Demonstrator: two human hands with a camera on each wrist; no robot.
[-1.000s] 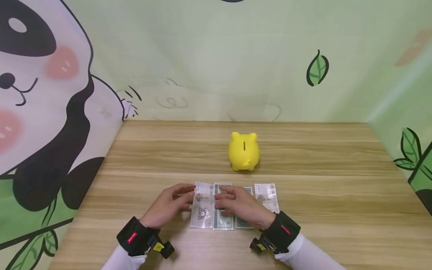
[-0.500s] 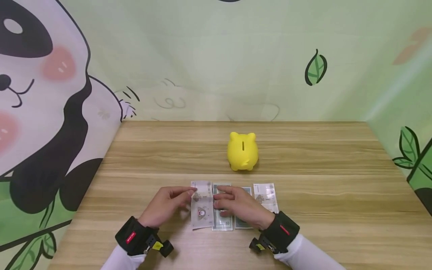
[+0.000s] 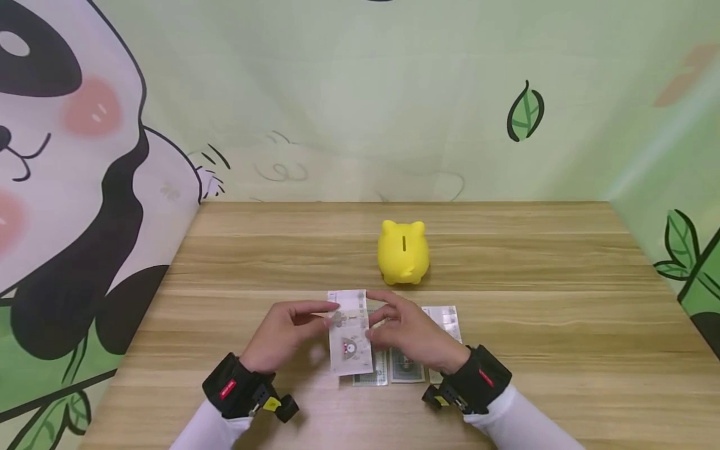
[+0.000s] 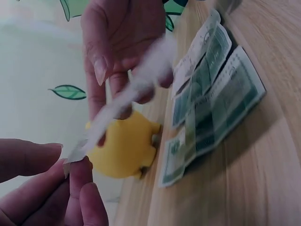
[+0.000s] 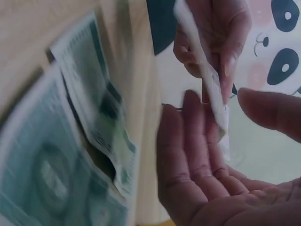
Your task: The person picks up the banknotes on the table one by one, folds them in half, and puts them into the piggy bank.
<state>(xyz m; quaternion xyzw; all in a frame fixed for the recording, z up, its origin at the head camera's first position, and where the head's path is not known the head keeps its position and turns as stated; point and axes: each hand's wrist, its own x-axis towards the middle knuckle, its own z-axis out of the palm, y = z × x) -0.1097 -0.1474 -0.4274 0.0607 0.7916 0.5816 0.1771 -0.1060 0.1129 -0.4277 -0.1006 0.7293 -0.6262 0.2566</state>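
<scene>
My left hand [image 3: 284, 337] pinches the left edge of a pale banknote [image 3: 350, 359] between thumb and fingers, holding it up off the table. At the note's other edge is my right hand [image 3: 413, 328]; its thumb and fingers stand apart around that edge, as the right wrist view shows. Two green banknotes [image 3: 407, 369] lie below, and another pale banknote [image 3: 444, 317] lies at the right, partly covered by my right hand and wrist. In the left wrist view the lifted note [image 4: 113, 110] is seen nearly edge-on and blurred.
A yellow piggy bank [image 3: 403, 256] stands on the wooden table [image 3: 270, 250] behind the banknotes, its slot facing up. Printed walls with a panda [image 3: 107, 187] and leaves border the table at the back and sides. Each wrist wears a black strap with a camera.
The left pale banknote, flat on the table a second ago, has been picked up by my left hand and moved right and upward. My right hand has spread its fingers towards it.
</scene>
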